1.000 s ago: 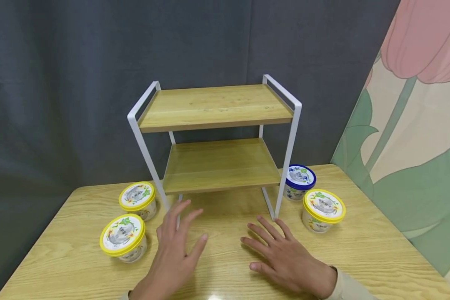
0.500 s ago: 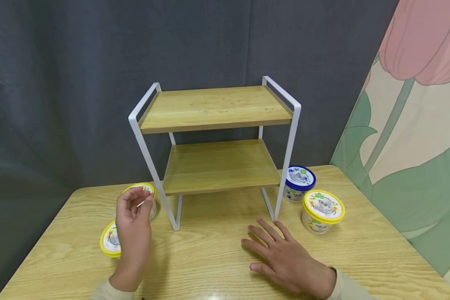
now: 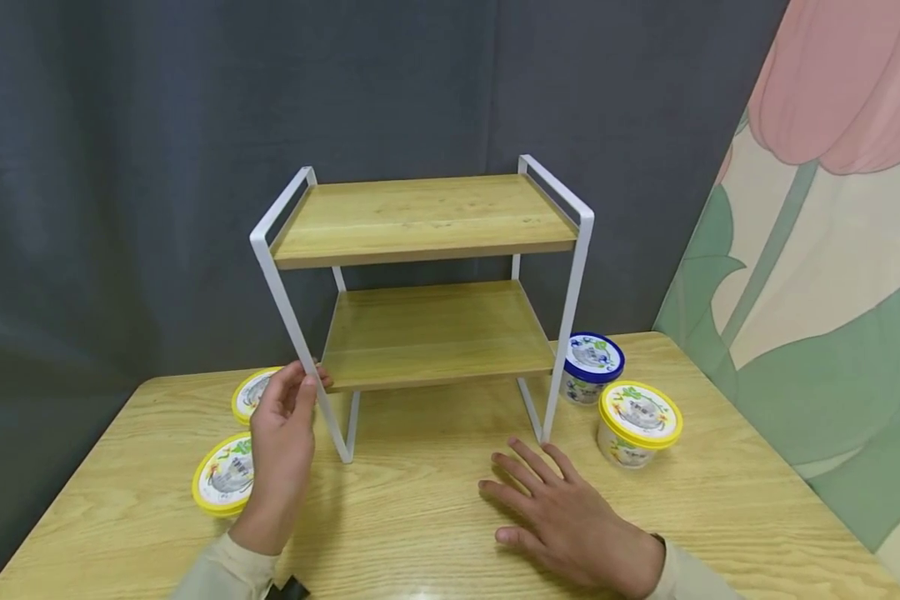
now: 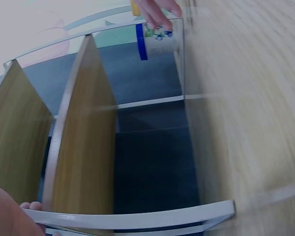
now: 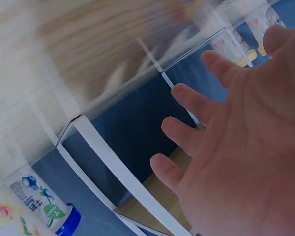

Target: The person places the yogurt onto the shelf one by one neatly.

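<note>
A two-tier shelf rack [image 3: 427,218] with pale wooden boards and white metal side frames stands on the table. My left hand [image 3: 281,442] pinches its front left leg [image 3: 288,312] at the height of the lower board [image 3: 438,329], thumb in front and fingertips behind. In the left wrist view that hand [image 4: 7,219] shows at the bottom left corner, beside the white frame. My right hand [image 3: 566,517] is spread palm down low over the table in front of the right leg. Its palm and straight fingers [image 5: 187,135] hold nothing in the right wrist view.
Two yellow-lidded tubs [image 3: 225,479] stand left of the rack, partly hidden by my left hand. On the right are a blue-lidded tub [image 3: 594,358] and another yellow-lidded tub [image 3: 640,414]. A dark curtain [image 3: 412,92] hangs close behind the wooden table [image 3: 420,517].
My left hand has swung left past the tubs, then forward onto the rack's left leg, and now grips it. The right hand has stayed in place, fingers spread.
</note>
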